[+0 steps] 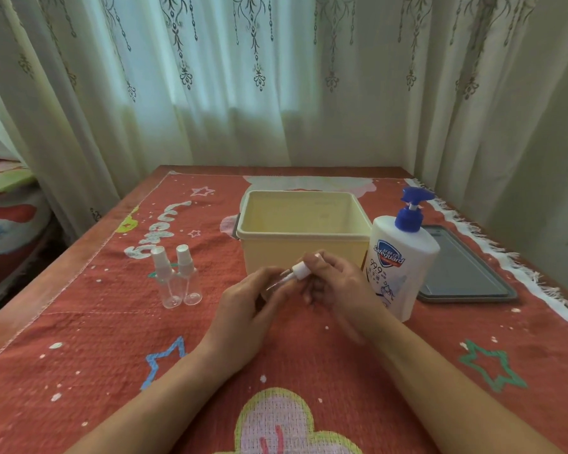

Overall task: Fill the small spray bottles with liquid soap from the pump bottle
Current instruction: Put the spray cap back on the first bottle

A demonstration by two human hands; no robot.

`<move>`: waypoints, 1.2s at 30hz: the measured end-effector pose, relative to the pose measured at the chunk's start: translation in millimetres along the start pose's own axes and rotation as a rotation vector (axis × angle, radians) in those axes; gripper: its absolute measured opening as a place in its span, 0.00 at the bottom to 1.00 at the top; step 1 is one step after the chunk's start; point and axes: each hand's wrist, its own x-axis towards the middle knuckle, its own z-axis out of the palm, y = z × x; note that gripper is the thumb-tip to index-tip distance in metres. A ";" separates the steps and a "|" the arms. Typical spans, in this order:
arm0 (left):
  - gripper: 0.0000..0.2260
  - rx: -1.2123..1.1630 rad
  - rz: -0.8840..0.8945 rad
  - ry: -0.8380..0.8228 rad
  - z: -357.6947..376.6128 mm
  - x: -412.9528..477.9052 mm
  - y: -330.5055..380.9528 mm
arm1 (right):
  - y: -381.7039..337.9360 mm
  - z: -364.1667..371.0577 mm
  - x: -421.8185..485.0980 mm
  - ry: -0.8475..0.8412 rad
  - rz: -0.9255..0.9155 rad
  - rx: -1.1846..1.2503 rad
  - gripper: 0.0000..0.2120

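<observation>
Two forearms come up from the bottom of the frame and meet in the middle. The left hand (250, 303) curls round a small spray bottle (276, 285), and the right hand (335, 286) pinches its white cap (298, 269). Red cloth (95, 339) spreads wide at lower left. Two more spray bottles (177, 276) stand left of centre. The pump bottle (400, 263) stands just right of the hands, and a cream tub (302, 237) sits behind them.

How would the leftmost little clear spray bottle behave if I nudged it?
The leftmost spray bottle probably tips easily: it is tall, narrow-based and looks empty, so likely very light. It stands close beside the neighbour bottle, so could knock that over. Once down, its round body would likely roll.
</observation>
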 end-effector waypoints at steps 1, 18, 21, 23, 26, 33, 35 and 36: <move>0.10 -0.064 -0.052 -0.023 0.1 -0.2 1.1 | -0.4 -1.0 -0.2 -0.041 0.011 0.079 0.13; 0.22 -0.294 -0.185 -0.129 2.6 -1.6 -4.2 | 0.2 11.8 -4.6 0.023 -0.080 -0.170 0.12; 0.21 -0.327 -0.222 -0.085 0.3 -0.3 -6.1 | -2.7 6.7 -3.4 0.146 -0.154 -0.274 0.13; 0.14 -0.260 -0.205 -0.068 -2.0 1.1 -7.3 | -6.2 6.1 -2.9 0.179 -0.182 -0.354 0.11; 0.08 -0.169 -0.193 -0.073 -3.4 1.5 -9.2 | -18.3 12.2 4.0 0.192 -0.231 -0.394 0.07; 0.09 -0.231 -0.267 -0.113 -6.3 4.2 -16.7 | -65.7 29.5 66.2 0.146 -0.285 -0.646 0.08; 0.09 -0.303 -0.311 -0.089 -6.8 6.6 -21.0 | -73.2 30.2 86.4 0.176 -0.282 -0.741 0.09; 0.09 -0.336 -0.335 -0.076 -7.1 7.9 -22.9 | -74.7 29.8 96.1 0.196 -0.271 -0.785 0.09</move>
